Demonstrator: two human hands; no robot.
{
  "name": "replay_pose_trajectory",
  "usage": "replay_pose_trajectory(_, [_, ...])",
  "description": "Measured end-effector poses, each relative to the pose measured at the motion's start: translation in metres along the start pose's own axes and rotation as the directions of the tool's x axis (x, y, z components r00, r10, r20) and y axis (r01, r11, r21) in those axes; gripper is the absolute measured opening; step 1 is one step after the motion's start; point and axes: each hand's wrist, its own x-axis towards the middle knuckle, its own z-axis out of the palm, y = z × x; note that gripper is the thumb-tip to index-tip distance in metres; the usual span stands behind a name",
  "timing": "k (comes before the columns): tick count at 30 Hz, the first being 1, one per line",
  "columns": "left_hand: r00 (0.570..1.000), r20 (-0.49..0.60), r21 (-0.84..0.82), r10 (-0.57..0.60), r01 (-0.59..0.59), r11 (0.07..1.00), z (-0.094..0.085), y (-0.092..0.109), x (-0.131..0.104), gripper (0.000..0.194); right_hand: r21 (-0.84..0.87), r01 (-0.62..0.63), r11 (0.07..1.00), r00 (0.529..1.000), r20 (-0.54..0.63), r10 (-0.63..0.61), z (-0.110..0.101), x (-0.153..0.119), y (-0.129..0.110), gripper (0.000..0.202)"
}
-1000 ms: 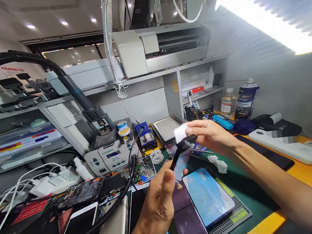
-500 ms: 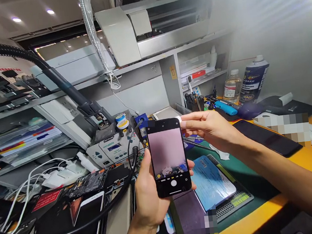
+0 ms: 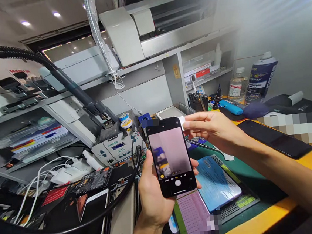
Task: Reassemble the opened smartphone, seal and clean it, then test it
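Note:
My left hand is wrapped round a black smartphone, held upright with its screen facing me. A camera app is on the screen, showing a blurred pinkish picture with a dark patch at left. At the phone's upper right corner, my right hand pinches a small white piece that looks like paper or cloth. Most of that piece is hidden behind the phone. Below the phone lie a blue flat packet and a purple-tinted panel with a dotted grid, on a green mat.
A black cable loops across the left front. Several phones lie there, including a gold one. A grey control station stands behind. On the right are a dark phone, a spray can and a clear bottle.
The screen picture has shifted from nearly plain pink to one with a dark blurred patch at left. The whole view has moved slightly. Both hands keep their holds.

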Motion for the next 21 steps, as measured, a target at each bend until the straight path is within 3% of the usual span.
replay_pose_trajectory(21, [0.999, 0.035, -0.031, 0.001, 0.0, 1.0, -0.0011, -0.004, 0.0013, 0.077, -0.012, 0.025, 1.0, 1.0, -0.017, -0.025, 0.0035, 0.0024, 0.0043, 0.019])
